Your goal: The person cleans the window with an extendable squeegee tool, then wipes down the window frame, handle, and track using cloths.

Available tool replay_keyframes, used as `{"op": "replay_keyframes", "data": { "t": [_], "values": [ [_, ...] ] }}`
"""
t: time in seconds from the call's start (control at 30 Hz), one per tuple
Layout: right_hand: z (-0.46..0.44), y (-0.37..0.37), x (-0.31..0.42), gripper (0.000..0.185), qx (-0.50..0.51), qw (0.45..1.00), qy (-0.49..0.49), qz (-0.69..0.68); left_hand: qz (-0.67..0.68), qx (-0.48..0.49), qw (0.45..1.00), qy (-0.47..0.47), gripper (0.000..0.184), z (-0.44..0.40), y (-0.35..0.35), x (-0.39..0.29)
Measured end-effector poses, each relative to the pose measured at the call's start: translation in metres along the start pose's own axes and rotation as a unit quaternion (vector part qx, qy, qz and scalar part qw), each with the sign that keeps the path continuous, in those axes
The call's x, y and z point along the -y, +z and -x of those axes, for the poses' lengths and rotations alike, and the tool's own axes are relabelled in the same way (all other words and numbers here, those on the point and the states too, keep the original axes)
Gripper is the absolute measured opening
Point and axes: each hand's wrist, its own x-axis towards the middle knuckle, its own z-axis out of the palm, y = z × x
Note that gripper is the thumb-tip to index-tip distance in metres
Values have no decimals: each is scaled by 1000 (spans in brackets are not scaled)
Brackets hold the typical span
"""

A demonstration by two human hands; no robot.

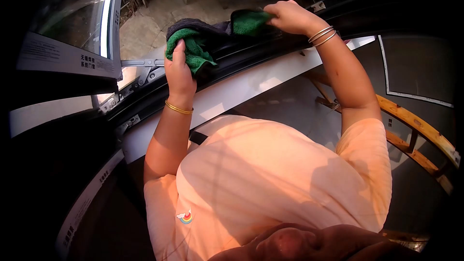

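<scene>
A green and dark grey cloth (pixel 191 43) is stretched between my two hands above the black window frame (pixel 227 70). My left hand (pixel 179 70) grips its bunched left end, thumb on top of the green side. At the other end, my right hand (pixel 292 18) pinches a corner of the cloth, with the fingers closed. The grey side shows along the top of the bunched part and in the middle. Part of the cloth hangs over the frame's outer side.
An opened window sash (pixel 104 19) with printed labels stands out to the left, joined by a metal hinge arm (pixel 142 63). A white sill (pixel 261 84) runs below the frame. A wooden ladder (pixel 415 121) is at the right. Outside below lies a paved yard (pixel 159 14).
</scene>
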Motion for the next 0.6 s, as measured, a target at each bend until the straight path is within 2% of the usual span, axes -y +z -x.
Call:
{"op": "replay_keyframes", "data": {
  "t": [0.17, 0.23, 0.27, 0.43, 0.53, 0.57, 0.6],
  "values": [
    [7, -2, -3, 29, -35, 994, -26, 104, 18, -27, 998, 46, 34, -4, -8, -27],
    [9, 10, -14, 26, -37, 975, -69, 206, 38, -38, 998, 41, 34, -3, -5, -36],
    [10, 17, -15, 21, -8, 974, -58, 220, 52, -35, 997, 46, 27, 0, -1, -39],
    [-3, 24, -17, 20, -44, 980, -36, 188, 38, -57, 997, 33, 26, -4, -10, -17],
    [-3, 29, -27, 25, -66, 970, -175, 157, 26, -79, 996, 26, 26, -1, -8, -13],
    [-2, 33, -27, 25, -65, 970, -175, 158, 33, -61, 997, 20, 26, -1, -9, -13],
    [1, 37, -27, 23, 3, 971, -139, 197, 42, -45, 998, 13, 27, -1, -11, -13]
  ]
}}
